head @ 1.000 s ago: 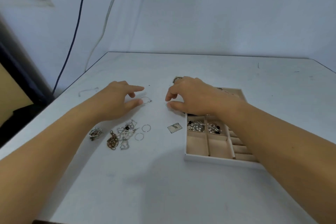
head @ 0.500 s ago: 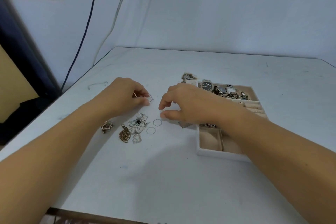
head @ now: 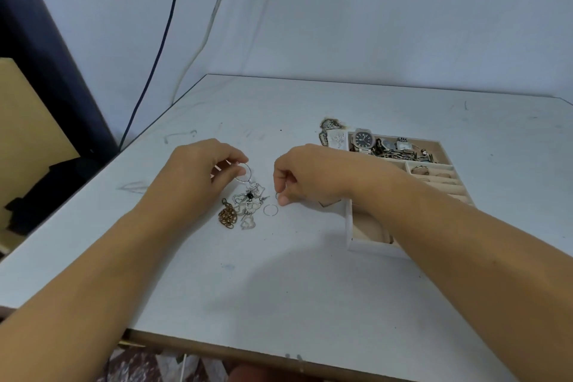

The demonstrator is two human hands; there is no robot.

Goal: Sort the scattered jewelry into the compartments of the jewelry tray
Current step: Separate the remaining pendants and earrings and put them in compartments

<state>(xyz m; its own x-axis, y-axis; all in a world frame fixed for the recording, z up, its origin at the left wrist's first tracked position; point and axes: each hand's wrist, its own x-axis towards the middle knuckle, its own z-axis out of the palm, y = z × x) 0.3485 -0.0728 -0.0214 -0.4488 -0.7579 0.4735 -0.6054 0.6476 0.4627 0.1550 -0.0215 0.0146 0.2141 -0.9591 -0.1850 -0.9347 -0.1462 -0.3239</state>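
My left hand (head: 198,174) pinches a thin silver hoop (head: 245,172) just above the table. My right hand (head: 313,177) pinches a small silver ring (head: 277,195) at its fingertips, close to the tabletop. Below and between my hands lies a pile of silver heart-shaped pieces (head: 248,205), a bronze filigree pendant (head: 228,215) and another loose ring (head: 270,210). The beige jewelry tray (head: 350,226) sits to the right, partly hidden under my right forearm. Its far compartment holds watches (head: 362,139) and metal bracelets.
A silver chain piece (head: 330,129) lies outside the tray's far left corner. A small flat piece (head: 328,203) peeks out under my right wrist. The table's near edge (head: 248,357) and left edge are close. Cables (head: 161,40) hang on the wall behind.
My left hand has closed on the thin hoop and lifted it slightly. My right hand has come down toward me and pinched a small ring. The view has shifted, showing more of the tray's far end.
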